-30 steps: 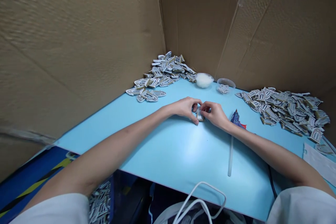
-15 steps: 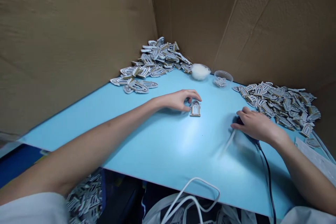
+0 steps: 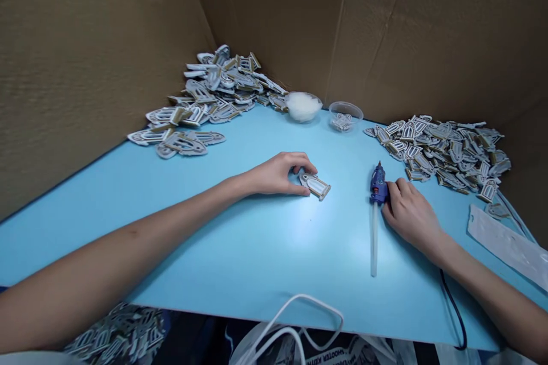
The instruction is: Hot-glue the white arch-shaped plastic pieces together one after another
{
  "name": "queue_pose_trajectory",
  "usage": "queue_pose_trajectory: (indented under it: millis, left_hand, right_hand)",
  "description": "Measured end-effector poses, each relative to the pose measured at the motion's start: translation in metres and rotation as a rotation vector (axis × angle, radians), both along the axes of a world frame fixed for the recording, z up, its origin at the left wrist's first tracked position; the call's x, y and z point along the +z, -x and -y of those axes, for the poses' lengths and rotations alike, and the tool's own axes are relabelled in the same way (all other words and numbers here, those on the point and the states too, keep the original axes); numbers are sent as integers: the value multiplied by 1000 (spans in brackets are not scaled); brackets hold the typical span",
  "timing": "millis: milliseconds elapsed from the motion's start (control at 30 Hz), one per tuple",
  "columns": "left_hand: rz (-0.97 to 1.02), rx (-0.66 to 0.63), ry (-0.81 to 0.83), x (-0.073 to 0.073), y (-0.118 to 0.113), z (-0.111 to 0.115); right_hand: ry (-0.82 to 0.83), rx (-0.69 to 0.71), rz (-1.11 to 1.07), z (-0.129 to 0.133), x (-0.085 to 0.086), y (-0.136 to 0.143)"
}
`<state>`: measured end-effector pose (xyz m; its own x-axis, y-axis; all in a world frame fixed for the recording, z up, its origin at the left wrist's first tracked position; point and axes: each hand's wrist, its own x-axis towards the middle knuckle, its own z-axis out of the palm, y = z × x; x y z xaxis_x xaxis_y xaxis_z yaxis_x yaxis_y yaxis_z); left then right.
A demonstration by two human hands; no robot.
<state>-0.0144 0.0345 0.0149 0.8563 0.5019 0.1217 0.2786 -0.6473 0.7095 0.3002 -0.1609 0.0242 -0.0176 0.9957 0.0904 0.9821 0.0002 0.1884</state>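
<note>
My left hand (image 3: 286, 175) is at the middle of the blue table, thumb and fingers closed around the rounded end of a small white and gold arched window-shaped piece (image 3: 315, 184). The piece lies tilted, its flat base pointing right and toward me. To the right, my right hand (image 3: 410, 211) has curled fingers against a blue glue gun (image 3: 378, 185). The gun's nozzle points away from me, and a long clear glue stick (image 3: 374, 242) sticks out of its back. Its handle is hidden under my fingers.
Heaps of similar arched pieces lie at the back left (image 3: 222, 85) and right (image 3: 454, 151). Between them stand a bowl of white material (image 3: 303, 107) and a clear tub (image 3: 346, 109) with small parts. A plastic bag (image 3: 509, 242), white cable (image 3: 312, 298) and cardboard walls (image 3: 291, 23) surround the table.
The arched piece has turned from upright to slanted in my left hand. My right hand has brought the glue gun round, nozzle pointing away. The whole view has shifted.
</note>
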Motion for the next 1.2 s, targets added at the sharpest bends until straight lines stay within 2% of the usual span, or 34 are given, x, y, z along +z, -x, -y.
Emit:
queue_pose_trajectory:
  millis: [100, 167, 267, 333, 400, 533, 733, 1200]
  left_hand:
    - [-2, -7, -15, -2, -4, 7]
    - [2, -37, -23, -3, -5, 9]
    - [7, -84, -28, -3, -4, 9]
    - [25, -116, -31, -3, -2, 8]
    - [61, -148, -42, -5, -2, 7]
    - [134, -154, -88, -13, -5, 13]
    - [114, -143, -148, -15, -8, 23]
    - [52, -133, -138, -11, -8, 25]
  right_hand:
    - [-86, 37, -200, -17, -3, 12]
    - [-84, 64, -517, -27, 0, 14]
    - [15, 141, -1113, -35, 1, 15]
    - [82, 180, -1341, -36, -2, 18]
    - [135, 158, -1349, -34, -7, 23]
    - [232, 112, -1184, -28, -9, 31]
    - [231, 125, -1062, -29, -5, 35]
    - [229, 159, -957, -31, 3, 40]
